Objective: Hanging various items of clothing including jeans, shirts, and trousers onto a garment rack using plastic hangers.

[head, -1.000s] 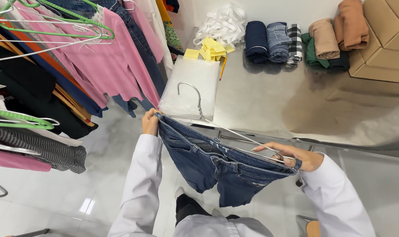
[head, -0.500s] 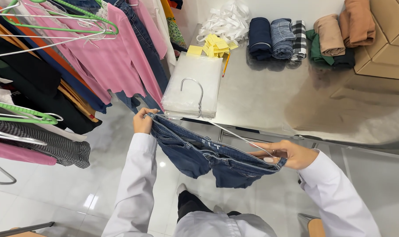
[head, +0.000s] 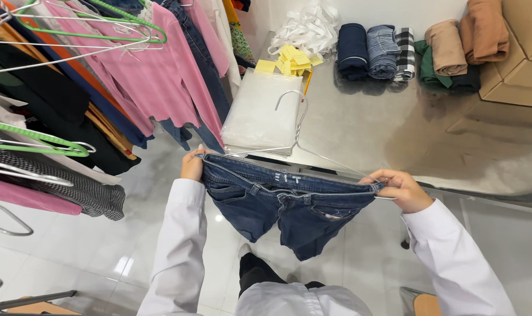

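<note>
Over floor: left hand [head: 193, 165], right hand [head: 399, 188] grips clamped on jeans [head: 283, 205] waistband ends.

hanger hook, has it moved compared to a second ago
Yes. The hanger hook has swung right and away, now over the far right part of the plastic bag stack.

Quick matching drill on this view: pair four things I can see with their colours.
Things:
1. shorts held between left hand and right hand
2. wire hanger
3. paper slips
4. long-sleeved top on the rack

Colours:
A. pink
B. yellow
C. blue denim
D. silver

Pairs: 1-C, 2-D, 3-B, 4-A
</note>
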